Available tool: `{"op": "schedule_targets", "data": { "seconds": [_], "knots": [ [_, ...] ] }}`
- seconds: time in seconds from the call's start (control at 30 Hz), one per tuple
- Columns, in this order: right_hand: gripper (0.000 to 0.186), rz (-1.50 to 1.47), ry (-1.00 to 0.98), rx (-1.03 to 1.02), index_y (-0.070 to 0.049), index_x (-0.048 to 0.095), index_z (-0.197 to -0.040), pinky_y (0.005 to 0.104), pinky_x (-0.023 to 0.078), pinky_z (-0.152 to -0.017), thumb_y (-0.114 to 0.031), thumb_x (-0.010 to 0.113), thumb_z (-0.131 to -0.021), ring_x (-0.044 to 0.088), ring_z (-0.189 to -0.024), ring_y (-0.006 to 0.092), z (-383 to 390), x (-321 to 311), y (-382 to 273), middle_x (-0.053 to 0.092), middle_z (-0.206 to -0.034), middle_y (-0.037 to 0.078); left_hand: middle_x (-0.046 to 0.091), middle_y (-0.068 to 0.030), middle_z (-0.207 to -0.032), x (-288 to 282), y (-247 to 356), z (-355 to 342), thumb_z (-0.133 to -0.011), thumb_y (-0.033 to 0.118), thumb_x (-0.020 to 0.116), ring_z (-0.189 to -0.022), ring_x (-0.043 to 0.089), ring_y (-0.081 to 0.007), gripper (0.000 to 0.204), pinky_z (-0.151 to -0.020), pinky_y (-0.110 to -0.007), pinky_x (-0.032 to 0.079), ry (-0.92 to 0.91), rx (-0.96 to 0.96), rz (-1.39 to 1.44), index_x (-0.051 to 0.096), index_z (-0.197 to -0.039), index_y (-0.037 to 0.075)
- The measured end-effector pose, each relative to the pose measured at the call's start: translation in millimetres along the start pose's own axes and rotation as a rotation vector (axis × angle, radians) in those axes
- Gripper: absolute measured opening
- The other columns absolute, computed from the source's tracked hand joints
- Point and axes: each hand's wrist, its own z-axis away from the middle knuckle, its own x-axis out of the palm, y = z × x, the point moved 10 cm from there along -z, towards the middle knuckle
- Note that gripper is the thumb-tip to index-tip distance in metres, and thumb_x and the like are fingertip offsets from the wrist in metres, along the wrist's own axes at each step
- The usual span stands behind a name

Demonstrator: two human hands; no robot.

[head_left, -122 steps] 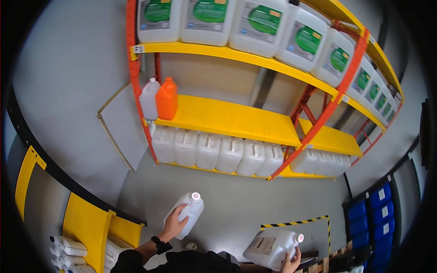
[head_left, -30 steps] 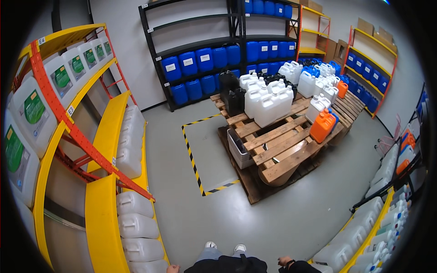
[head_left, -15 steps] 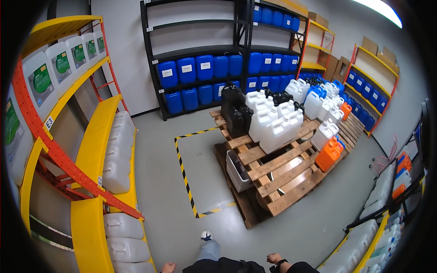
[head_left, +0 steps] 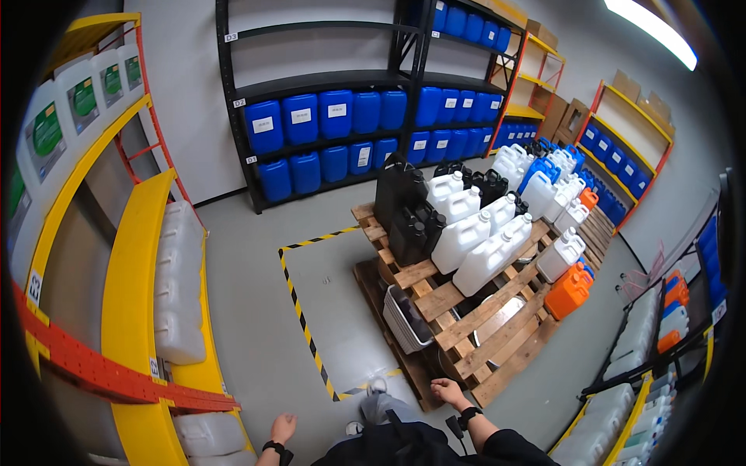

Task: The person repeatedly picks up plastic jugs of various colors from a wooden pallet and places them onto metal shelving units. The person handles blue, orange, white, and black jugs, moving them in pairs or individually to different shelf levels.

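Note:
My left hand hangs low at the front, fingers curled in with nothing seen in them. My right hand is held in front of me by the near corner of the wooden pallet, apart from it, loosely closed with nothing visible inside. On the pallet stand white jerrycans, black jerrycans and an orange jerrycan. A grey plastic basket sits at the pallet stack's left side, below the top boards.
Yellow-and-red shelving with translucent jerrycans runs along my left. Blue jerrycans fill a black rack at the back. Yellow-black tape marks the floor. More jerrycans lie on a shelf at near right.
I have stepped forward, so the pallet and its jerrycans appear nearer. Both my hands have come further up into view, the right one now beside the pallet's near corner.

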Motion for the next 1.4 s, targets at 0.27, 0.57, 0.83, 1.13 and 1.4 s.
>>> {"op": "schedule_targets", "data": {
  "seconds": [0.27,0.57,0.83,1.13,1.4],
  "knots": [
    [0.043,0.399,0.210,-0.463,0.002,0.062,-0.117,0.0288,0.052,-0.076,-0.021,0.075,-0.084,0.062,-0.080,0.0134,-125.9,62.5,-219.0,0.067,-0.090,0.005,0.070,-0.0122,-0.088,-111.9,286.7,-167.9,-0.093,0.032,0.059,-0.085,0.067,-0.0334,0.027,-0.072,-0.044,0.052,0.007,0.253,-0.160,0.068,-0.106,0.010],
    [0.097,-0.494,0.122,-0.448,0.004,0.017,-0.153,0.0361,0.045,-0.101,-0.041,0.074,-0.088,0.054,-0.125,0.0273,-323.2,91.4,-450.5,0.047,-0.143,0.023,0.066,-0.0068,-0.087,-175.8,594.4,-318.8,-0.093,0.020,0.060,-0.074,0.064,-0.0255,0.013,-0.066,-0.038,0.051,0.088,0.758,-0.359,0.064,-0.101,0.010],
    [0.070,-1.090,-0.010,-0.104,-0.009,0.034,-0.145,0.0337,0.048,-0.095,-0.039,0.069,-0.092,0.054,-0.125,0.0260,-401.1,103.4,-469.8,0.046,-0.144,0.011,0.059,-0.0087,-0.118,-137.2,770.6,-396.4,-0.090,0.015,0.062,-0.112,0.057,-0.0262,0.024,-0.089,-0.039,0.045,0.009,1.217,-0.570,0.061,-0.113,0.010],
    [0.049,-1.218,0.060,-0.091,-0.005,0.051,-0.128,0.0291,0.051,-0.084,-0.038,0.066,-0.094,0.063,-0.108,0.0196,-402.8,98.5,-483.4,0.060,-0.126,0.009,0.052,-0.0156,-0.134,-40.3,900.2,-499.4,-0.082,0.011,0.065,-0.125,0.050,-0.0316,0.058,-0.103,-0.042,0.041,-0.048,1.786,-0.738,0.049,-0.137,0.010],
    [0.049,-1.439,0.475,0.109,-0.004,0.060,-0.114,0.0248,0.053,-0.073,-0.046,0.069,-0.091,0.067,-0.095,0.0141,-409.3,91.6,-444.0,0.069,-0.110,0.007,0.058,-0.0109,-0.104,27.5,934.7,-580.4,-0.081,0.016,0.068,-0.103,0.056,-0.0279,0.044,-0.093,-0.038,0.044,-0.441,1.950,-0.712,0.055,-0.121,0.004]
  ]
}}
